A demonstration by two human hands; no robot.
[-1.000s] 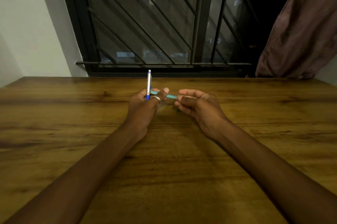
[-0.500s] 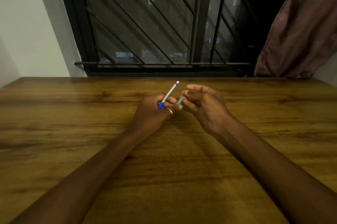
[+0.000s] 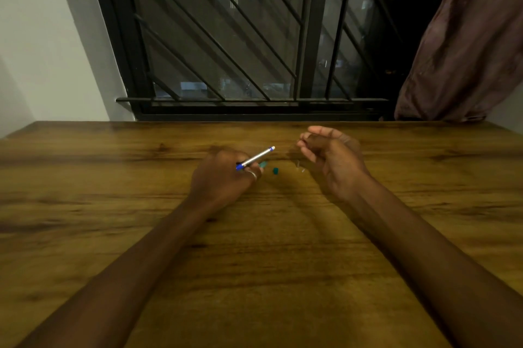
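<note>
My left hand (image 3: 223, 178) rests on the wooden table (image 3: 141, 206) and grips a silver pen (image 3: 256, 158) with blue ends, its tip slanting up to the right. A teal piece (image 3: 263, 164) pokes out beside the fingers of that hand. A small teal cap (image 3: 275, 170) lies loose on the table just right of it. Tiny pale bits (image 3: 299, 166) lie a little further right. My right hand (image 3: 331, 158) hovers above the table to the right, fingers curled in under the thumb, with nothing visible in it.
The table's far edge meets a barred window (image 3: 240, 64) and a white wall (image 3: 42, 50). A brown curtain (image 3: 467, 50) hangs at the back right. Both forearms stretch over the near half of the table.
My right hand let go of the teal piece and drew away to the right and up. A teal cap and small bits now lie on the table. The pen tilted lower.
</note>
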